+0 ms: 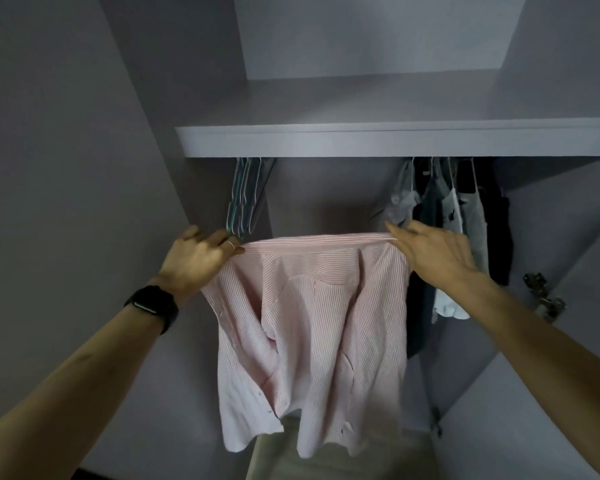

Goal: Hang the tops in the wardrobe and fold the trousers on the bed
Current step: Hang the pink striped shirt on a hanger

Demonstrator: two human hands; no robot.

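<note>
I hold the shirt [312, 323] stretched before the open wardrobe [326, 195]. The left grip [196, 258] is curled round one top corner and the right grip [430, 252] pinches the other. I judge it light, limp cloth, best held at the shoulders for the hangers [243, 199].

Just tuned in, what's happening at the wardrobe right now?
A person holds a pink striped shirt stretched by its top edge, left hand at one end and right hand at the other, in front of the open wardrobe. It is not on a hanger yet. Empty hangers hang under the shelf on the left; hung clothes are on the right.
</note>
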